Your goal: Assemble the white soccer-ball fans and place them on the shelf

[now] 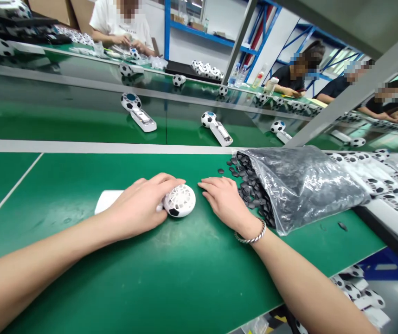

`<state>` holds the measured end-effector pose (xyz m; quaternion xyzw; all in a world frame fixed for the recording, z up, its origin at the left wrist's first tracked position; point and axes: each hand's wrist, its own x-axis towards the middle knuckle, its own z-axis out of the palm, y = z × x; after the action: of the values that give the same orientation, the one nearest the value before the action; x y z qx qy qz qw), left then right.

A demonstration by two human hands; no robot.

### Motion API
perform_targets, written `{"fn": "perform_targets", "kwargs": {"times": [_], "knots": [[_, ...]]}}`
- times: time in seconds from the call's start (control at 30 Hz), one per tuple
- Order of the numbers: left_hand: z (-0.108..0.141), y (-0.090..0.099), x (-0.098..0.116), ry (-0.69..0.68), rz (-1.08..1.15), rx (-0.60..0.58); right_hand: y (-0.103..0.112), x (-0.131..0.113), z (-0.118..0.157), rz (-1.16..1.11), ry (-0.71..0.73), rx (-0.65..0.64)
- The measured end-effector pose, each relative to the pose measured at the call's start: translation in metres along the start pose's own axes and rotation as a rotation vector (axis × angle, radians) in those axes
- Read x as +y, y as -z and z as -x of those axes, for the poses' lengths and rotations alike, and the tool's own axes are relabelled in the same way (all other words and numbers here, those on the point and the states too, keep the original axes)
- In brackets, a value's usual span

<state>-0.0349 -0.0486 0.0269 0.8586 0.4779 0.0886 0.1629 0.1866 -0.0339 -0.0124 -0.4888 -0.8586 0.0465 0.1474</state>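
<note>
My left hand (138,206) lies over a white handheld fan with a football-patterned head (180,200), its fingers curled across the top of the head. The fan's flat white handle (108,202) lies on the green belt (80,260), mostly under my palm. My right hand (225,199) rests flat and empty on the belt, fingers apart, just left of a spill of small black pieces (246,185). These pour from the mouth of a clear plastic bag (306,190). A chain bracelet (251,236) circles my right wrist.
Several similar fans (216,127) lie on a second green belt beyond a white rail (98,147). More fans (383,185) are piled at the right. Co-workers (120,28) sit at the far side, and a grey metal strut (352,93) crosses the upper right.
</note>
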Motion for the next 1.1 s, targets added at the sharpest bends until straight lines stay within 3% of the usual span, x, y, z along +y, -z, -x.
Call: {"fn": "perform_targets", "kwargs": {"times": [0.23,0.57,0.73,1.1], "knots": [[-0.003,-0.001,-0.009,-0.022,-0.013,0.028,0.011,0.007,0.006,0.007,-0.039,0.007],[-0.007,-0.01,-0.01,-0.115,0.017,0.068,0.009,0.002,0.014,-0.134,0.012,0.003],[-0.01,-0.003,-0.013,-0.141,0.036,-0.012,0.013,-0.004,0.017,-0.233,0.011,0.085],[-0.006,-0.004,-0.011,-0.125,0.06,-0.026,0.014,-0.02,0.019,-0.577,0.045,0.227]]}}
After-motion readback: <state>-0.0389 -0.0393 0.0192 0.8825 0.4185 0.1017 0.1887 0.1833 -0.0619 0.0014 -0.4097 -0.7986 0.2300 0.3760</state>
